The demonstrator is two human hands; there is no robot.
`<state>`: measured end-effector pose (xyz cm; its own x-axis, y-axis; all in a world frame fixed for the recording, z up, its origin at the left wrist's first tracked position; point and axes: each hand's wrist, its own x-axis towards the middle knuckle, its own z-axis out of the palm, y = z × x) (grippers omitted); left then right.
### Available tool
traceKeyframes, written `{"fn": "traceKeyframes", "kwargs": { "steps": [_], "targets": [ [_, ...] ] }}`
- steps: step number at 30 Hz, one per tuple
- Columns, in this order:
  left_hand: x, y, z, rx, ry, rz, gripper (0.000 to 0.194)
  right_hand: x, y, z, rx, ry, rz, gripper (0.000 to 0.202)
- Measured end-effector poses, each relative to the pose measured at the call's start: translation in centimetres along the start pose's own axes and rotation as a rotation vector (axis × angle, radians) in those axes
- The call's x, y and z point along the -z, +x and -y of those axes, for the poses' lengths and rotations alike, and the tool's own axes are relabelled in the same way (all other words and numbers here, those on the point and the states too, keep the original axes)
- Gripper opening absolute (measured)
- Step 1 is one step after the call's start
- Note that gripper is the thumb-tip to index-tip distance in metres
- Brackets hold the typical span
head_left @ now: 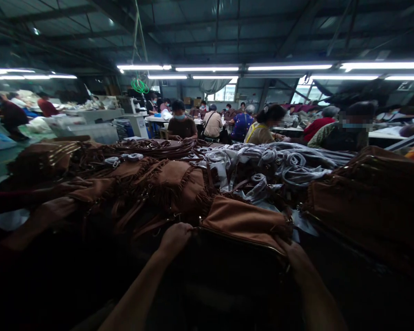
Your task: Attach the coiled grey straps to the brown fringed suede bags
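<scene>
Bag [243, 216] in brown, held at both near corners, head view.
The left grip [176, 238] is clenched on the near left corner and the right grip [292, 253] grasps the near right one, with gold-coloured edging [271, 247] running between them; the bag lies nearest the wearer, just beside a heap of fringed brown bags [165, 177]. Beyond it are straps in pale wrapping [253, 158], and on the right rises a stack of brown bags [355, 197]. On the left, another person's hand [57, 207] is at a brown piece [98, 188]. Farther back, people [182, 128] sit under bright tube lights [290, 67]; much of the foreground is too dark to make out.
</scene>
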<state>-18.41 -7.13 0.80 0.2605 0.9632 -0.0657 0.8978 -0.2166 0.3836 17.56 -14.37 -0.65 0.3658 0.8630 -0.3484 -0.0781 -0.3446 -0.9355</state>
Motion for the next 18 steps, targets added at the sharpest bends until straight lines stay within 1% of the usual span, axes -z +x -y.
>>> {"fn": "traceKeyframes", "kwargs": {
  "steps": [1,2,4,5,6,7,8,10,11,12,13,14,15,16,17,18],
  "targets": [
    [0.3,-0.3,-0.3,0.006,0.080,-0.069,0.018,-0.1,-0.1,-0.1,-0.009,0.007,0.007,0.045],
    [0.3,-0.6,-1.0,-0.017,0.135,-0.163,0.022,-0.2,-0.2,-0.1,-0.016,0.011,0.006,0.045],
    [-0.2,-1.1,-3.4,-0.147,0.141,-0.330,0.044,-0.6,-0.2,-0.3,-0.019,0.017,0.007,0.046],
    [-0.6,-1.1,-4.8,-0.242,0.091,-0.364,0.054,-0.8,-0.2,-0.3,-0.016,0.016,0.017,0.047],
    [-1.3,-1.0,-6.2,-0.347,0.017,-0.352,0.058,-0.9,-0.2,-0.4,-0.010,0.016,0.034,0.047],
    [-2.0,-0.6,-7.4,-0.436,-0.055,-0.317,0.058,-0.9,-0.3,-0.4,-0.003,0.014,0.053,0.047],
    [-2.7,-0.1,-8.5,-0.501,-0.108,-0.272,0.053,-0.8,-0.4,-0.3,0.009,0.006,0.069,0.047],
    [-3.9,1.3,-9.9,-0.570,-0.154,-0.182,0.032,-0.4,-0.8,-0.1,0.040,-0.075,0.073,0.045],
    [-4.3,1.9,-10.3,-0.582,-0.152,-0.161,0.021,-0.1,-1.1,0.0,0.056,-0.164,0.033,0.044],
    [-4.5,2.5,-10.7,-0.585,-0.137,-0.165,0.014,0.2,-1.5,0.2,0.076,-0.282,-0.054,0.044],
    [-4.6,2.9,-10.9,-0.582,-0.113,-0.193,0.012,0.4,-2.0,0.5,0.111,-0.417,-0.188,0.047],
    [-4.5,3.2,-11.2,-0.577,-0.085,-0.238,0.014,0.6,-2.5,0.8,0.176,-0.554,-0.340,0.050],
    [-4.3,3.4,-11.6,-0.573,-0.056,-0.286,0.014,0.5,-3.0,1.1,0.284,-0.680,-0.466,0.053],
    [-4.0,3.6,-12.0,-0.574,-0.030,-0.321,0.015,0.3,-3.5,1.5,0.434,-0.788,-0.529,0.056],
    [-3.7,3.6,-12.4,-0.581,-0.012,-0.341,0.015,-0.2,-3.8,1.8,0.605,-0.885,-0.506,0.057],
    [-3.3,3.7,-12.8,-0.590,-0.003,-0.350,0.015,-0.8,-4.0,2.1,0.761,-0.973,-0.417,0.057]
  ]
}}
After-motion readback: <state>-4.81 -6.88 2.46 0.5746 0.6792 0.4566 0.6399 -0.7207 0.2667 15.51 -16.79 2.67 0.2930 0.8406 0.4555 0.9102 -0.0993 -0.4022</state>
